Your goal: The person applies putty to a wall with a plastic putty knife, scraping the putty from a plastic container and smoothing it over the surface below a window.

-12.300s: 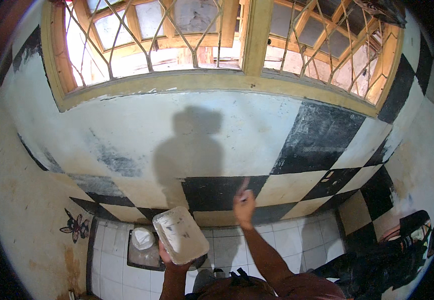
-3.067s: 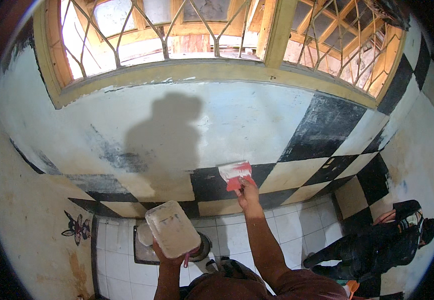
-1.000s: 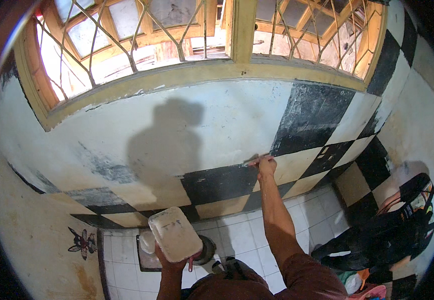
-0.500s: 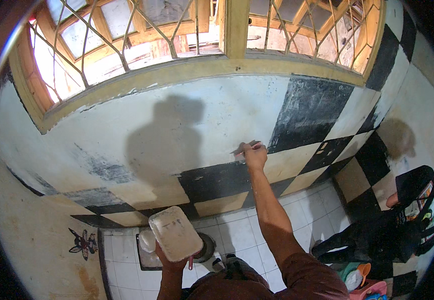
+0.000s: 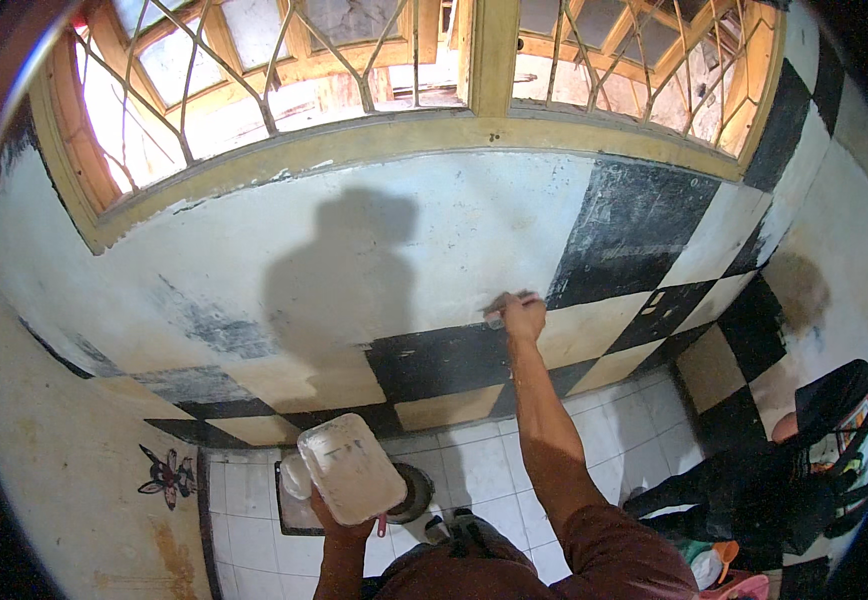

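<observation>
My right hand [image 5: 524, 315] is reached out to the painted wall [image 5: 454, 225], its fingers closed. A small pale flat piece [image 5: 495, 320] shows at the fingertips, against the wall where a white patch borders a black square; its exact kind I cannot make out. Down at the left, my left hand [image 5: 332, 522] grips a shallow, pale rectangular tub [image 5: 354, 468] from below. The tub's surface looks smeared and whitish, and most of the left fingers are hidden under it.
Above the wall runs a wooden window frame [image 5: 384, 148] with metal bars. On the tiled floor [image 5: 479, 460] stand a dark round thing [image 5: 412, 495] and a dark-edged tray [image 5: 296, 515]. To the right are a black bag [image 5: 804, 470] and a pink basin [image 5: 744, 587].
The view has shifted slightly, so the wall and window sit a little further right. My right hand stays at nearly the same wall spot, its wrist turned a little. The tub keeps its place.
</observation>
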Tool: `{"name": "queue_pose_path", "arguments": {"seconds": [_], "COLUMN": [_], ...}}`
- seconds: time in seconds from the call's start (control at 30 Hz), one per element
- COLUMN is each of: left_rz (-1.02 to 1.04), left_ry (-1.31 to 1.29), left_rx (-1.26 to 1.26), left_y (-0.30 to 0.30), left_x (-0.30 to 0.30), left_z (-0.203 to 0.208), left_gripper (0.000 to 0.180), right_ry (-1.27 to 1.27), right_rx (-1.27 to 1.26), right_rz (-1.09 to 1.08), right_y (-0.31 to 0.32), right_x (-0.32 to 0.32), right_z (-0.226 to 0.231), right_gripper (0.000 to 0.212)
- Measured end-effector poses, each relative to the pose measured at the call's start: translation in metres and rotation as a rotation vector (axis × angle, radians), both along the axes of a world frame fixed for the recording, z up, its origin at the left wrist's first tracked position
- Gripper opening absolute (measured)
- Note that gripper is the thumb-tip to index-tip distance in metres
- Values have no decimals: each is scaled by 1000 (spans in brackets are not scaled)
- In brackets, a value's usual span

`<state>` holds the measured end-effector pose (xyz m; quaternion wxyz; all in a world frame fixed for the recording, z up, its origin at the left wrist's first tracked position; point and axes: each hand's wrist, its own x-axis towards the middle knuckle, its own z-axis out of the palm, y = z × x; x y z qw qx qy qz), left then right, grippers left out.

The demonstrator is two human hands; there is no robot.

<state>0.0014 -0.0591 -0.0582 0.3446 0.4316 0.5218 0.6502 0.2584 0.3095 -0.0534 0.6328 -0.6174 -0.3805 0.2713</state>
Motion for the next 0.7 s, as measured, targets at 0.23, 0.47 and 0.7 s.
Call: {"name": "queue_pose_path", "arguments": {"seconds": [0.23,0.47,0.7], "left_rz": [-87,-203,31], "left_ry": [-1121,-1116,-152], "left_rx": [33,81,24], "left_y": [4,0,-26], "left_x": [7,0,-13], "left_z": [20,7,-10], "left_gripper": [56,59,57], "right_ry": [277,-489,-637], "right_rx": [90,114,105], "right_rz": [275,-37,-123], "right_y": [-98,-72,-45], "right_x": [-13,59,1], "right_z": [44,-27,-31], "right_gripper": [7,12,29]}}
